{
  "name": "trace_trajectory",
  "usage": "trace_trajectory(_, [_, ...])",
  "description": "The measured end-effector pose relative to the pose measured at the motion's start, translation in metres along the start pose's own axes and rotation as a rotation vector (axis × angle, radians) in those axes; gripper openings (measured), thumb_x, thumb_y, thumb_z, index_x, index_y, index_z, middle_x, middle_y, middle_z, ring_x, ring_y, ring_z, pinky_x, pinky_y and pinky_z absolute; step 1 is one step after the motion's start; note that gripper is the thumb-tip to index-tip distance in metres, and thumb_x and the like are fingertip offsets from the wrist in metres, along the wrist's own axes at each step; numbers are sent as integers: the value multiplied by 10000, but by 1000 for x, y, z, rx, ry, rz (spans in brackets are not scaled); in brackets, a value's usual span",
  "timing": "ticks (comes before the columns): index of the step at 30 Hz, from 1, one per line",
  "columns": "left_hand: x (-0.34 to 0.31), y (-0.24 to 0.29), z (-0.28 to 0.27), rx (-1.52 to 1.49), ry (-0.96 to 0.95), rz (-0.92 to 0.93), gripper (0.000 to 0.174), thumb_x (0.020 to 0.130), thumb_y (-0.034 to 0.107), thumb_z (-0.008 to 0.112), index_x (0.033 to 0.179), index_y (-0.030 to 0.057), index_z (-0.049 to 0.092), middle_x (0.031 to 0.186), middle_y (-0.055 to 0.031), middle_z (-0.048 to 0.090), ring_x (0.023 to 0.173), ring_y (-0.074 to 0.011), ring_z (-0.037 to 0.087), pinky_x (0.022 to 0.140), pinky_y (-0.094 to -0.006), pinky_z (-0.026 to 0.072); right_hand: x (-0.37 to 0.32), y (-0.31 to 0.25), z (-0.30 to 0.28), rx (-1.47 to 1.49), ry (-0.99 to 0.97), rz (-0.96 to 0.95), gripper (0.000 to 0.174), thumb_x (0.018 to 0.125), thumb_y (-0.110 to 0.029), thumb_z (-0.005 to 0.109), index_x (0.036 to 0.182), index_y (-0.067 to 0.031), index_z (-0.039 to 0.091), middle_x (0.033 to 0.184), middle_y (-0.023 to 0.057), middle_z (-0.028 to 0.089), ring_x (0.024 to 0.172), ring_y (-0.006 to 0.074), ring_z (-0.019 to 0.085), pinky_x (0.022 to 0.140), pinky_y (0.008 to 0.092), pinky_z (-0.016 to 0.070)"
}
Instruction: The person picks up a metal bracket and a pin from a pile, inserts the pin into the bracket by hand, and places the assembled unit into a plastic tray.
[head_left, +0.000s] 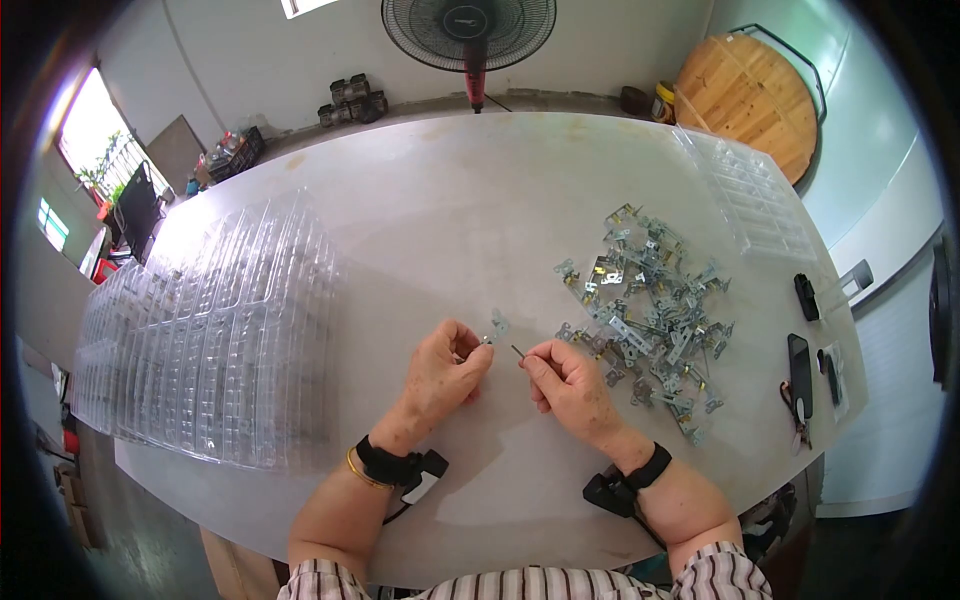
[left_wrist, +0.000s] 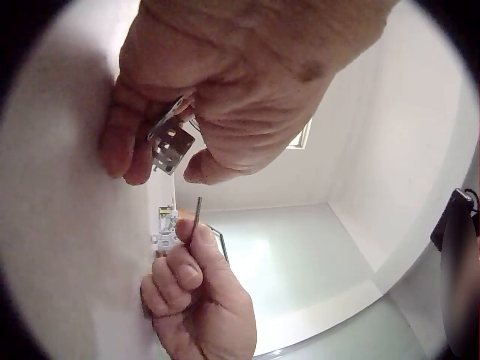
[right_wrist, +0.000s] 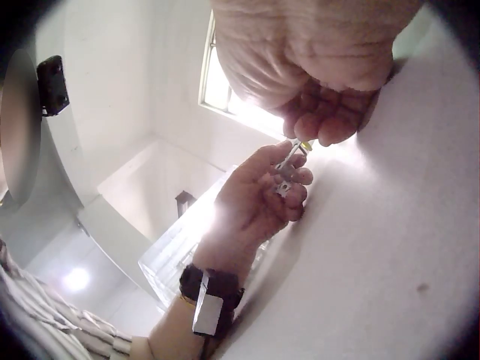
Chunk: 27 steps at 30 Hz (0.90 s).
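In the head view my left hand (head_left: 438, 378) holds a small metal bracket (head_left: 499, 322) at its fingertips, above the middle of the table. The left wrist view shows this bracket as a bent, silvery plate with holes (left_wrist: 174, 146), partly hidden by the fingers. My right hand (head_left: 578, 392) pinches a thin metal pin (head_left: 517, 351) between thumb and forefinger, its free end pointing towards the left hand. A short gap separates pin and bracket in the left wrist view. Beside the right hand lies a loose pile of similar metal brackets (head_left: 655, 315), some with brass-coloured parts.
Stacked clear plastic trays (head_left: 215, 350) fill the table's left side. Another clear tray (head_left: 752, 195) lies at the back right. Along the right edge are a black phone-like object (head_left: 799, 370), scissors (head_left: 799, 424) and a small black object (head_left: 806, 297). A fan (head_left: 468, 25) stands behind the table.
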<state>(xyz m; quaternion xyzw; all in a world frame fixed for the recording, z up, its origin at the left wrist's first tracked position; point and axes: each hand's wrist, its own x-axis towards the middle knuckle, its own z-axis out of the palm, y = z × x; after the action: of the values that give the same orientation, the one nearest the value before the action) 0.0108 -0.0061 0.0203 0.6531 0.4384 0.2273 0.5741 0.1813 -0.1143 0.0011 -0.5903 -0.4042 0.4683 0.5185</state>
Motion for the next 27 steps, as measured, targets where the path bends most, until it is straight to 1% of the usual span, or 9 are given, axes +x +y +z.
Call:
trace_trajectory(4, [5,-12,1,-26,39,3,189,935,170,660,915,-10,608,718,-17,608,600,-71,575,521,-246,483,0,0,-1,9,-11,4,158,1035,-196,583,1016,-43,622,730,-16,596,616,52,561,537,220,471])
trace_trajectory(6, [7,-19,1,111,116,115,248,887,195,696,916,-41,628,713,-65,642,611,-117,588,572,-286,495,0,-1,-1,12,-11,3,158,1036,-196,583,1015,-45,622,729,-15,597,615,52,561,539,220,473])
trace_trajectory(9, [4,-16,3,236,162,237,207,890,171,709,877,-21,633,716,-13,637,649,-68,559,585,-255,477,1,-1,-2,11,-21,11,159,1036,-199,584,1012,-47,622,728,-14,596,616,52,560,543,220,475])
trace_trajectory(13, [-1,-10,6,271,177,237,207,871,164,720,886,-22,631,716,-31,644,654,-76,560,594,-263,486,1,0,-1,35,-15,21,159,1035,-200,586,1009,-47,621,733,-13,595,623,52,561,546,222,478])
trace_trajectory(16, [-3,-7,7,361,219,259,197,861,163,726,888,-11,636,715,-89,653,635,-116,582,600,-279,494,2,2,0,73,-8,17,159,1029,-196,593,1009,-40,616,729,-14,592,607,55,553,539,229,472])
trace_trajectory(18, [-3,-10,7,511,260,283,206,854,176,730,892,-7,643,734,-153,665,619,-220,632,606,-319,515,2,2,1,103,-10,14,161,1023,-193,601,1008,-33,611,725,-15,589,588,57,545,529,234,465])
trace_trajectory(19, [-3,-12,8,514,266,281,206,854,176,730,892,-7,643,734,-153,665,619,-220,632,606,-319,515,1,2,2,92,13,18,156,1022,-188,600,1000,-34,615,718,-14,587,587,59,546,526,236,463])
trace_trajectory(21, [-1,-18,9,627,328,415,219,852,199,719,865,-7,648,751,-185,661,661,-331,645,628,-396,524,1,0,2,84,14,15,150,1021,-182,599,992,-36,618,712,-13,584,585,60,547,522,237,460])
trace_trajectory(27, [1,-23,10,654,301,438,221,866,203,681,782,6,629,802,-192,621,777,-385,628,698,-471,503,4,-1,0,-65,60,-2,134,1013,-152,588,941,-49,633,672,-5,580,547,73,542,485,245,432])
